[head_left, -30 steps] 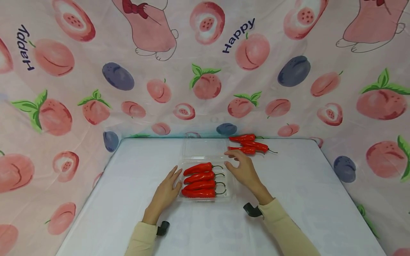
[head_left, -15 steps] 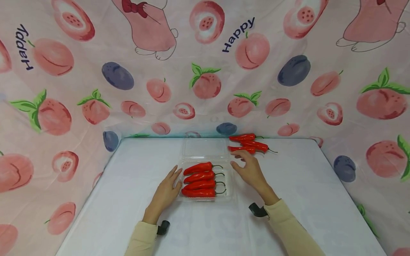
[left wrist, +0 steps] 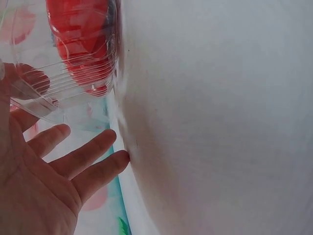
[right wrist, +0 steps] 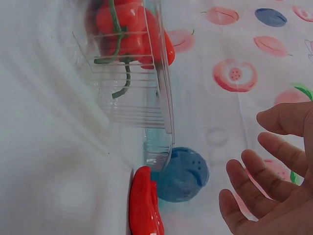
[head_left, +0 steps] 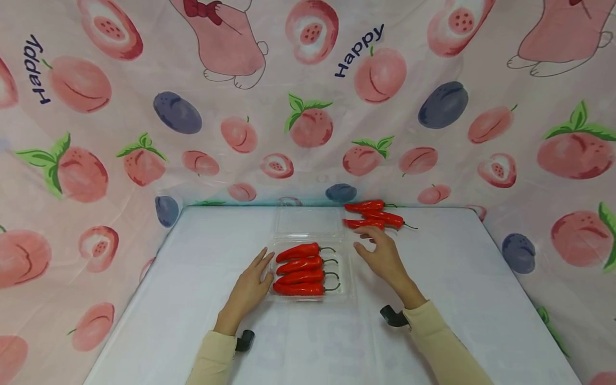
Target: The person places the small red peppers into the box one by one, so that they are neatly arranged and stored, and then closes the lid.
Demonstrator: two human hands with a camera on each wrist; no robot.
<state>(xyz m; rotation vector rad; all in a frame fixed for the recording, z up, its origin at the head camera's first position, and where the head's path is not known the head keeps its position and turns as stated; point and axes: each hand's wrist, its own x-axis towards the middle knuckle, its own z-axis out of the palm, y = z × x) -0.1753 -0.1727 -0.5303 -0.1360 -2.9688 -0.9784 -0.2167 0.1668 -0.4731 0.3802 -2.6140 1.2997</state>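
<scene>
Several red chili peppers (head_left: 300, 277) lie side by side in a clear plastic box (head_left: 345, 270), their green stems pointing right. Its clear lid (head_left: 309, 222) is folded back behind it. My left hand (head_left: 249, 286) rests at the box's left side with fingers extended; in the left wrist view the thumb and fingers spread around the ribbed wall (left wrist: 73, 78). My right hand (head_left: 385, 259) is held to the right of the box with nothing in it, fingers relaxed and apart, as the right wrist view also shows.
A small group of loose red peppers (head_left: 382, 218) lies at the table's back edge, right of the lid and just beyond my right fingertips. The white table (head_left: 192, 256) meets a fruit-printed cloth (head_left: 269, 128) behind it. Each wrist carries a black camera (head_left: 245, 340).
My right hand has drawn away from the box's right edge, moving right. The left hand and the peppers in the box have stayed in place.
</scene>
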